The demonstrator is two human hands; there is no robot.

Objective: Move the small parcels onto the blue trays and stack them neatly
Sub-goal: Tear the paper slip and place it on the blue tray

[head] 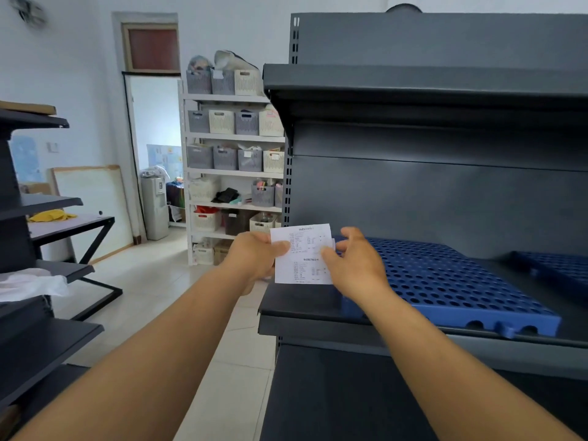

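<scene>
Head view: white printed paper slip [302, 254] held upright over near-left corner of blue perforated plastic tray [445, 281] on dark grey metal shelf [302, 303]. Left hand [254, 259] pinches left edge; right hand [356, 265] pinches right edge.

The blue tray [445, 281] lies bare on the dark shelf [299, 303], its perforated top open from 6 o'clock. A second blue tray [553, 268] sits at 3 o'clock, a strip of shelf between them. The upper shelf [413, 87] overhangs at 12 o'clock, capping headroom; the back panel [429, 198] closes the rear. Both hands and a held paper slip [302, 253] crowd the tray's 9 o'clock corner
</scene>
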